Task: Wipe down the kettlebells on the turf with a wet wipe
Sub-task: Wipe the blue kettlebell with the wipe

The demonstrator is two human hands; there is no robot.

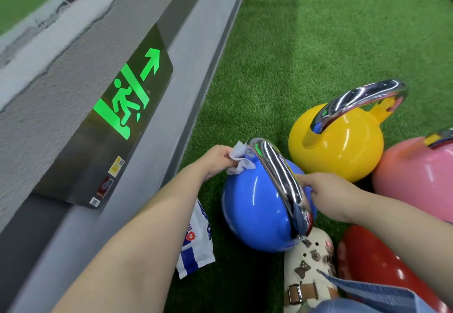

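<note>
Now left hand (pixel 217 159) pinches wipe (pixel 239 158) against blue kettlebell (pixel 255 212) on turf (pixel 306 43); right hand (pixel 326 192) grips its chrome handle (pixel 279 180). Risk: tilted bell may roll onto shoe (pixel 310 268) just below right hand.

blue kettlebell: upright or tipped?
Tipped. The blue kettlebell leans toward the camera, its chrome handle angled off vertical, steadied by the right hand. The left hand presses a bunched wet wipe at the handle's base.

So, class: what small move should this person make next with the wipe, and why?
Probably draw the wet wipe along the blue kettlebell's chrome handle: the left hand holds it at the handle's far base, while the right hand steadies the handle.
</note>
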